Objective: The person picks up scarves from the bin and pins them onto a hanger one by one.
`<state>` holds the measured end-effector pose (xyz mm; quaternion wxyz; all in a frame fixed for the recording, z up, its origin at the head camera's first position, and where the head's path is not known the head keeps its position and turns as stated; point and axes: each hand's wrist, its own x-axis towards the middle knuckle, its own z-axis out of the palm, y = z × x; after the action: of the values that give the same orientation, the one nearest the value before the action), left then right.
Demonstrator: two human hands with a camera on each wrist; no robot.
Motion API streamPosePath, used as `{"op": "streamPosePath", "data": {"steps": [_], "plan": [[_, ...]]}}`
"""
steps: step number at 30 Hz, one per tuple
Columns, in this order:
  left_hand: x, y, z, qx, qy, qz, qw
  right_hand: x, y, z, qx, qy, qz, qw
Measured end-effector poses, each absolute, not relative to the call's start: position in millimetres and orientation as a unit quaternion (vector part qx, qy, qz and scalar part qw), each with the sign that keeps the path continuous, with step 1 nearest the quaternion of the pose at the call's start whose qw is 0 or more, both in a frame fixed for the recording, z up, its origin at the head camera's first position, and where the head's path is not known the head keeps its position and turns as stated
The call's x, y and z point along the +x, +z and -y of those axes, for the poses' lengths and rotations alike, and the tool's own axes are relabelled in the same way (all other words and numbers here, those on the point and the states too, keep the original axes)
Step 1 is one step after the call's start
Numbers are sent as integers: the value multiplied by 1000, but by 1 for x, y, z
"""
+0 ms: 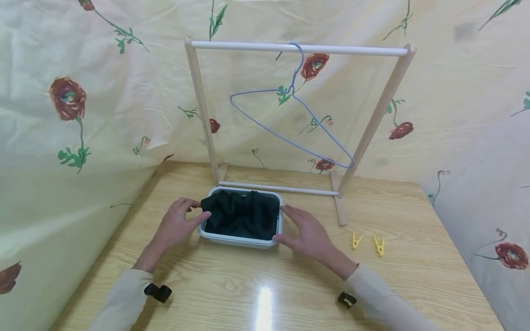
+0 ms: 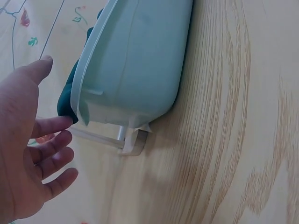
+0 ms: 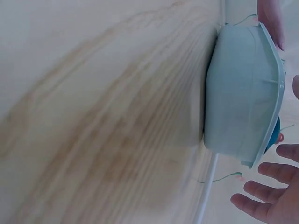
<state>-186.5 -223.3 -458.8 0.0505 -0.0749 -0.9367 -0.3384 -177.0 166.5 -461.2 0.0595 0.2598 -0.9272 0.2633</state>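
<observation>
A dark green, nearly black cloth (image 1: 242,214) lies bunched in a pale blue-green plastic basin (image 1: 238,240), part of it rising over the rim. At the basin's left end is my left hand (image 1: 180,220), thumb and fingers spread apart. In the left wrist view, the index fingertip (image 2: 65,122) meets a fold of the cloth (image 2: 68,100) that hangs over the rim. My right hand (image 1: 304,230) is at the basin's right end, its thumb by the near corner and its fingers by the far part of the rim. The right wrist view shows those fingers (image 3: 280,172) extended and separate.
Behind the basin stands a wooden rack (image 1: 374,119) with a white top bar (image 1: 248,45). A blue wire hanger (image 1: 265,126) hangs from that bar. Two yellow clothespins (image 1: 379,246) lie on the wooden table (image 1: 215,289) to the right. Flowered fabric (image 1: 136,92) surrounds the table.
</observation>
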Motion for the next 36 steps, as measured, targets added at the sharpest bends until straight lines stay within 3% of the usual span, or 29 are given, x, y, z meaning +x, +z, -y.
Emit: {"op": "streamPosePath", "data": {"steps": [36], "plan": [[-201, -441, 192, -94, -472, 877, -7, -177, -467, -163, 263, 266, 927, 39]]}}
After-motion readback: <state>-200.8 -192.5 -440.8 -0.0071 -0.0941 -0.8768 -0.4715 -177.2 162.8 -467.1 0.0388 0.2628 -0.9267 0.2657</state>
